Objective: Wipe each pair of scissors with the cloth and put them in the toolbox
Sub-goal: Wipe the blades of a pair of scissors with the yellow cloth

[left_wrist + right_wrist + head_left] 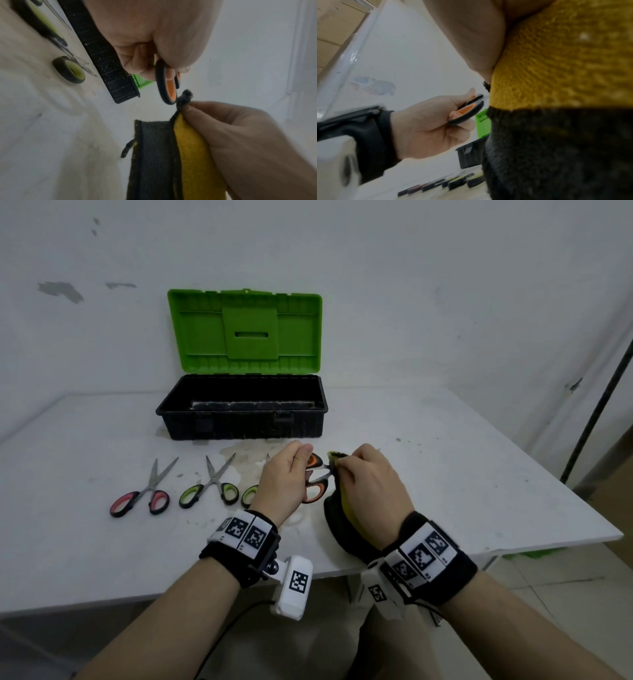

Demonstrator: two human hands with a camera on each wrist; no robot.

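My left hand [291, 474] grips the orange-handled scissors [317, 486] by their handles, just in front of the toolbox. Their blades are hidden inside the yellow and dark grey cloth [342, 522], which my right hand [370, 481] pinches around them. In the left wrist view the orange handle loop [169, 88] hangs from my fingers above the cloth [171, 155]. The right wrist view is filled by the cloth [556, 94], with the left hand [433, 125] and scissors [467, 108] beside it. The black toolbox [241, 422] stands with its green lid [245, 332] raised.
On the white table [445, 474] to the left lie pink-handled scissors [144, 494], green-handled scissors [214, 487] and another green-handled pair [249, 494] partly hidden by my left wrist. A dark pole [596, 412] stands at the right. The table's front edge is near my wrists.
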